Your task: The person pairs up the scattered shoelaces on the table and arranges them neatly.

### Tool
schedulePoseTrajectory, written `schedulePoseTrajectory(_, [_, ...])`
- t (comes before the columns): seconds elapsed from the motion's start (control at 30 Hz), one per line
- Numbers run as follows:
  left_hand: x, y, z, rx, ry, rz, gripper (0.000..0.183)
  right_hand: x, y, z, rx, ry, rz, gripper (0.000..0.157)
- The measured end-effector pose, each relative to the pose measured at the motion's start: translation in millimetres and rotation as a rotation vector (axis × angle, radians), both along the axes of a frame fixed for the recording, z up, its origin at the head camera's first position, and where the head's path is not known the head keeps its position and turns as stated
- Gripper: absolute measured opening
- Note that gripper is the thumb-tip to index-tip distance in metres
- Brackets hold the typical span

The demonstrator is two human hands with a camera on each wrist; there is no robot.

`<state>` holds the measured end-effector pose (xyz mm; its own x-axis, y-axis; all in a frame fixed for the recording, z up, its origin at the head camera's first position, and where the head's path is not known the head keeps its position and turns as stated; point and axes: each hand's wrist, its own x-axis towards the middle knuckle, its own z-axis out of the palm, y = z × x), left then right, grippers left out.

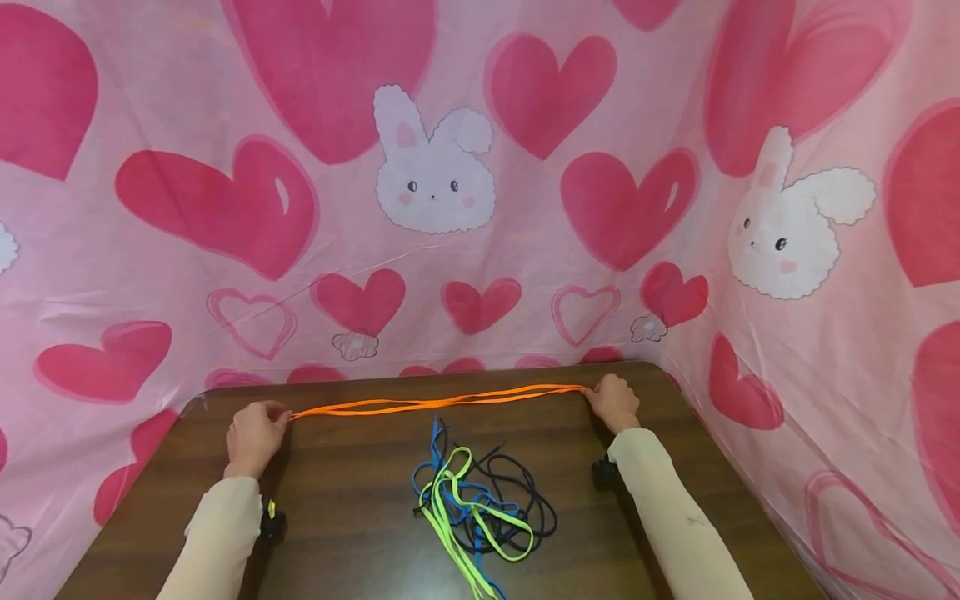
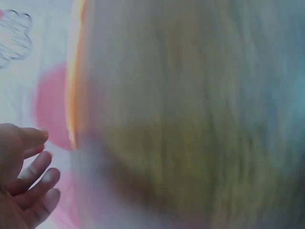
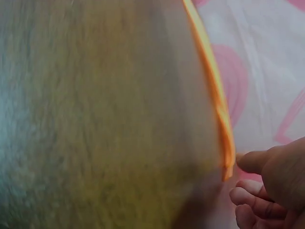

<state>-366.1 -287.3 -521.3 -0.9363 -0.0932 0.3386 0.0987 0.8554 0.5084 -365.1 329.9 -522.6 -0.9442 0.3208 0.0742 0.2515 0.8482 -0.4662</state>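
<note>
An orange shoelace (image 1: 442,403), doubled into strands that meet near its middle, stretches along the far part of the table. My left hand (image 1: 255,435) is at its left end. In the left wrist view, the fingers (image 2: 40,174) are loosely bent, and a small gap separates them from the orange lace (image 2: 73,81). At the right end is my right hand (image 1: 615,402). The right wrist view has its thumb (image 3: 255,161) beside the tip of the orange lace (image 3: 221,114), with the fingers apart and nothing visible between them.
Nearer me, a tangled pile holds a yellow-green shoelace (image 1: 448,521), a blue shoelace (image 1: 480,501) and a black cord (image 1: 542,496). The brown wooden table (image 1: 352,533) meets a pink heart-patterned cloth (image 1: 525,208) at its far edge and on the right.
</note>
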Motion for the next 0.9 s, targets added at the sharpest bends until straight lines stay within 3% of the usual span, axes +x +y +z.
schedulePoseTrajectory(0.13, [6.7,17.8,7.6,0.055,0.032,-0.023,0.022,5.5,-5.4,6.8,-0.012,0.033,0.007,0.026])
schedulePoseTrajectory(0.27, [12.3,43.7,19.7,0.106,0.015,-0.080,0.021,12.8,-20.8,15.3,-0.040,0.060,0.017,0.023])
schedulePoseTrajectory(0.53, [25.4,98.5,39.5,0.159,-0.050,-0.291,0.016,32.7,-69.9,31.2,-0.118,0.069,0.114,0.021])
schedulePoseTrajectory(0.7, [31.0,133.5,32.5,0.170,-0.119,-0.422,0.015,49.5,-105.8,45.3,-0.180,0.041,0.241,0.018])
schedulePoseTrajectory(0.9, [37.9,167.2,14.8,0.162,-0.198,-0.449,0.012,73.7,-144.1,64.6,-0.215,0.015,0.412,0.013])
